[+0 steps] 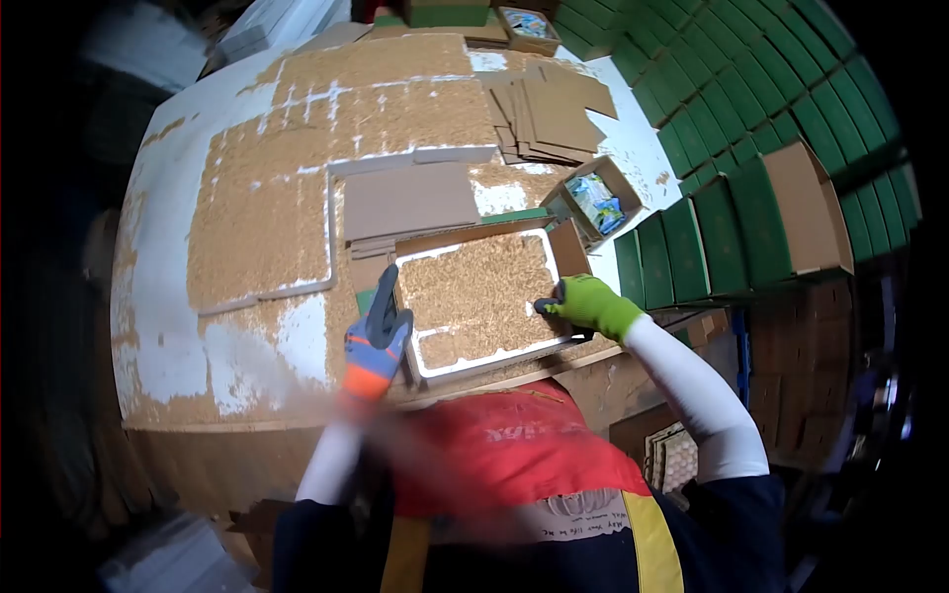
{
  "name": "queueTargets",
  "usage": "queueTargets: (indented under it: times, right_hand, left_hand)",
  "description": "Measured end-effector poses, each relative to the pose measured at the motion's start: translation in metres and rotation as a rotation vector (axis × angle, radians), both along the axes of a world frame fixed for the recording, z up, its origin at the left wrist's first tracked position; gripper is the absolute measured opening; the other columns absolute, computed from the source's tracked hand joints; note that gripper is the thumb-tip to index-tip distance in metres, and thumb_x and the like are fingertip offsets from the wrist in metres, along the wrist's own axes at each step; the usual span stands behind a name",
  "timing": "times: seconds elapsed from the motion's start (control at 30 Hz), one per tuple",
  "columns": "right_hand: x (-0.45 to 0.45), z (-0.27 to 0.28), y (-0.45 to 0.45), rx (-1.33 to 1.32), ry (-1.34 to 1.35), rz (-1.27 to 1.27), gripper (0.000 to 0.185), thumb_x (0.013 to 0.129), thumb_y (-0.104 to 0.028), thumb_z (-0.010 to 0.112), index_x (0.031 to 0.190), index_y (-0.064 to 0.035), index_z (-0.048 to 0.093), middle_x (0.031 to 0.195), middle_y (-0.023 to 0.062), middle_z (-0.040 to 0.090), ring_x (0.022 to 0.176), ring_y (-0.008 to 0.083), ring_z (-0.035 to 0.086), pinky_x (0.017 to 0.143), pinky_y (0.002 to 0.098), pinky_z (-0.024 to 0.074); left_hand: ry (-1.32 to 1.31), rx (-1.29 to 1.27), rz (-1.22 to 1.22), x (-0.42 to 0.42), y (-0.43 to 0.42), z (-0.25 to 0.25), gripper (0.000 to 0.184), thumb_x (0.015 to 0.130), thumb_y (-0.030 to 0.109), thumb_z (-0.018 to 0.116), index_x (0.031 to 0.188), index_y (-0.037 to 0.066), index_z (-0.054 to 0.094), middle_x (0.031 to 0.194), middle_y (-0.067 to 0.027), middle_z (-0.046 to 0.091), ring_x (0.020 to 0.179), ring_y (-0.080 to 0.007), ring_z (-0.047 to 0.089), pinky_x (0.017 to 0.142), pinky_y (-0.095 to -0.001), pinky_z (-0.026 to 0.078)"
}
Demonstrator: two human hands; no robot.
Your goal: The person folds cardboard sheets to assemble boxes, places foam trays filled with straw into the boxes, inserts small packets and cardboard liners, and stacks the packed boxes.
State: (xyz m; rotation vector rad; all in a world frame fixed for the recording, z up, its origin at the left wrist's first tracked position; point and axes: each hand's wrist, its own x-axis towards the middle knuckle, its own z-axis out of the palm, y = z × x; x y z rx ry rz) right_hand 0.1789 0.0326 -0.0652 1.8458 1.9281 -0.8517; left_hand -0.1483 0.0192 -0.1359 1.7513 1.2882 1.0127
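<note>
In the head view, a shallow white tray (481,360) full of tan, grainy material sits inside an open cardboard box (473,234) with green outer flaps. My left hand (378,331), in a blue, grey and orange glove, is at the box's left side. Its fingers stretch forward along that wall, with the thumb apart. My right hand (591,306), in a lime-green glove with dark fingertips, is at the right side. Its curled fingers appear to pinch the tray's right edge; the exact contact is partly hidden.
Blocks of the same tan material (259,212) cover the table's left and back. Flat cardboard sheets (563,109) lie behind. A small box of colourful packets (600,203) stands right of the tray. Green boxes (732,89) are stacked along the right, with an open green carton (791,212) nearer.
</note>
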Motion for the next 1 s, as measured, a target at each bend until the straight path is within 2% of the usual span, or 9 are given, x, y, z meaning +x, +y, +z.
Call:
queueTargets:
  times: [0.1,0.23,0.3,0.5,0.53,0.57,0.73,0.87,1.0]
  right_hand:
    - [0.003,-0.031,0.011,0.124,-0.020,0.205,0.042,0.085,-0.044,0.056,0.080,-0.0052,0.071,0.085,0.0182,0.068,0.085,0.0332,0.065,0.077,0.0437,0.0490]
    - [-0.024,-0.049,0.001,0.172,-0.193,0.354,0.021,0.076,-0.019,0.058,0.083,-0.0038,0.071,0.082,0.0196,0.068,0.076,0.0306,0.068,0.062,0.0422,0.0538]
    - [-0.028,-0.066,-0.002,0.438,-0.222,0.426,0.019,0.074,-0.018,0.060,0.082,-0.0036,0.070,0.079,0.0180,0.067,0.074,0.0300,0.067,0.061,0.0407,0.0536]
    - [0.052,0.016,0.031,0.692,0.255,-0.316,0.059,0.075,-0.052,0.064,0.116,-0.0092,0.058,0.105,0.0201,0.063,0.098,0.0345,0.061,0.086,0.0439,0.0474]
    - [0.085,0.004,0.051,0.804,0.034,-0.420,0.054,0.074,-0.047,0.066,0.115,-0.0124,0.060,0.103,0.0170,0.064,0.097,0.0346,0.061,0.084,0.0431,0.0482]
    - [0.124,-0.020,0.075,0.785,0.097,-0.556,0.045,0.075,-0.043,0.066,0.109,-0.0137,0.063,0.101,0.0143,0.065,0.096,0.0337,0.061,0.081,0.0423,0.0489]
    - [0.168,-0.096,0.151,0.630,-0.328,-0.401,0.045,0.076,-0.044,0.068,0.104,-0.0084,0.064,0.104,0.0155,0.062,0.099,0.0325,0.059,0.084,0.0411,0.0460]
    - [0.162,-0.140,0.157,0.616,-0.127,-0.598,0.051,0.079,-0.042,0.067,0.114,-0.0063,0.061,0.111,0.0169,0.060,0.104,0.0343,0.056,0.090,0.0418,0.0431]
    - [0.171,-0.126,0.136,0.928,-0.072,-0.583,0.039,0.081,-0.036,0.064,0.108,-0.0084,0.066,0.108,0.0130,0.063,0.098,0.0322,0.058,0.086,0.0417,0.0442]
  left_hand:
    - [-0.608,-0.440,0.059,-0.019,0.030,0.001,0.063,0.087,0.019,0.061,0.144,0.021,0.035,0.094,-0.0112,0.067,0.066,-0.0275,0.062,0.062,-0.0337,0.050]
    - [0.535,0.308,-0.094,-0.031,0.148,-0.067,0.073,0.075,0.025,0.072,0.140,0.023,0.039,0.123,-0.0106,0.058,0.111,-0.0319,0.054,0.093,-0.0450,0.043]
    - [1.040,-0.082,-0.229,-0.002,0.175,-0.043,0.088,0.065,0.026,0.077,0.142,0.023,0.035,0.150,-0.0103,0.030,0.138,-0.0373,0.022,0.113,-0.0507,0.018]
    - [1.164,-0.056,-0.331,0.017,0.209,-0.090,0.088,0.076,0.061,0.061,0.145,0.017,0.030,0.149,-0.0170,0.031,0.134,-0.0424,0.029,0.109,-0.0498,0.027]
    - [1.145,-0.010,-0.351,0.017,0.204,-0.086,0.082,0.078,0.059,0.059,0.142,0.014,0.036,0.144,-0.0193,0.037,0.128,-0.0448,0.037,0.107,-0.0466,0.031]
    - [1.158,0.268,-0.305,0.010,0.195,-0.100,0.050,0.087,0.009,0.041,0.136,0.017,0.042,0.137,-0.0158,0.046,0.116,-0.0407,0.051,0.093,-0.0485,0.045]
    - [1.107,0.223,-0.434,0.017,0.181,-0.059,0.050,0.089,0.017,0.043,0.139,0.017,0.039,0.138,-0.0161,0.045,0.119,-0.0407,0.050,0.095,-0.0452,0.045]
    - [0.866,0.038,-0.348,0.020,0.185,-0.005,0.058,0.083,0.031,0.065,0.135,0.013,0.047,0.128,-0.0195,0.054,0.115,-0.0363,0.053,0.095,-0.0417,0.044]
    - [0.625,0.194,-0.116,-0.004,0.190,0.020,0.042,0.089,0.019,0.057,0.131,0.015,0.053,0.120,-0.0158,0.058,0.104,-0.0360,0.058,0.089,-0.0390,0.047]
